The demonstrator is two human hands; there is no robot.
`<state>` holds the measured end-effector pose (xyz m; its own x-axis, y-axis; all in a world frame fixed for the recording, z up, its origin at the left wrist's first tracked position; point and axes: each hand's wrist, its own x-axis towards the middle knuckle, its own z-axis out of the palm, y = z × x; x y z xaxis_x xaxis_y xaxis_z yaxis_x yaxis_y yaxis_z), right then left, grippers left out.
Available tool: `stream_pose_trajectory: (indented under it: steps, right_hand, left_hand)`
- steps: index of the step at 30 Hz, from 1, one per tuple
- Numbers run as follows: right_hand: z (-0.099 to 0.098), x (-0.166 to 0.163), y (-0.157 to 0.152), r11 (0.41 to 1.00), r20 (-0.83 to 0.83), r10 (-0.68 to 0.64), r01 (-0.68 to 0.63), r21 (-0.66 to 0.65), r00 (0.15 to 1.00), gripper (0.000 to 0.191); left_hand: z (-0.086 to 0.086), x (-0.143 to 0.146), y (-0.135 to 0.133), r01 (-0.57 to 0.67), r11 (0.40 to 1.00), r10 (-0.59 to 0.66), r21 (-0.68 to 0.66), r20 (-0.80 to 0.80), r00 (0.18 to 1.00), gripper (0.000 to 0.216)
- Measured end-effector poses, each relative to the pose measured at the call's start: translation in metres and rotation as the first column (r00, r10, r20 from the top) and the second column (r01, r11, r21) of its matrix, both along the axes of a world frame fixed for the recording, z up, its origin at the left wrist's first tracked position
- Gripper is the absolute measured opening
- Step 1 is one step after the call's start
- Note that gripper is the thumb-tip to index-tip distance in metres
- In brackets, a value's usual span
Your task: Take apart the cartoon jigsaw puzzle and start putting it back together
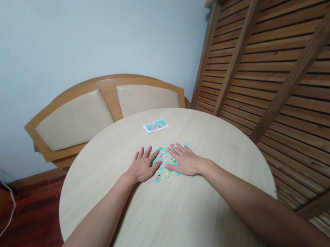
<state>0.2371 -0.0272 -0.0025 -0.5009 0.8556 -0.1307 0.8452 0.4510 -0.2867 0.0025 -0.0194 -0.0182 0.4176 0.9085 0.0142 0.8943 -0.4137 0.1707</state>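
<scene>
A small heap of teal and pink puzzle pieces [165, 167] lies on the round light wooden table [170, 224]. My left hand [143, 166] lies flat on the table at the heap's left side, fingers stretched out and touching the pieces. My right hand [183, 160] lies flat on the heap's right side, fingers spread over some pieces. Neither hand holds anything. Part of the heap is hidden under my palms.
A small picture card [155, 126] lies farther back on the table. A wooden bench with padded backrest [98, 109] stands behind the table against the wall. A slatted wooden frame [284, 55] leans at the right. Cables [1, 229] hang at the left over dark red flooring.
</scene>
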Motion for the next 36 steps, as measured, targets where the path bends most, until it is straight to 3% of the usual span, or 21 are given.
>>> stream_pose_trajectory:
  steps: [11, 18, 27, 36]
  right_hand:
    - [-0.004, 0.001, 0.004, 0.996, -0.047, 0.014, -0.009, 0.093, 0.999, 0.091]
    - [-0.006, -0.004, 0.006, 0.979, -0.109, 0.152, -0.133, 0.157, 0.982, 0.081]
    - [-0.004, 0.001, 0.007, 0.991, -0.091, 0.070, -0.059, 0.116, 0.993, 0.087]
    - [-0.011, -0.001, 0.008, 0.992, -0.056, 0.103, -0.098, 0.076, 0.993, 0.094]
  left_hand:
    - [0.008, 0.004, -0.002, 0.082, 0.983, -0.095, 0.167, 0.074, 0.993, 0.053]
    - [0.013, 0.007, -0.004, 0.186, 0.965, -0.199, 0.188, 0.056, 0.978, 0.044]
    - [0.008, 0.005, -0.001, 0.125, 0.970, -0.143, 0.208, 0.074, 0.987, 0.043]
    - [-0.002, 0.006, 0.001, 0.083, 0.985, -0.093, 0.151, 0.062, 0.994, 0.063]
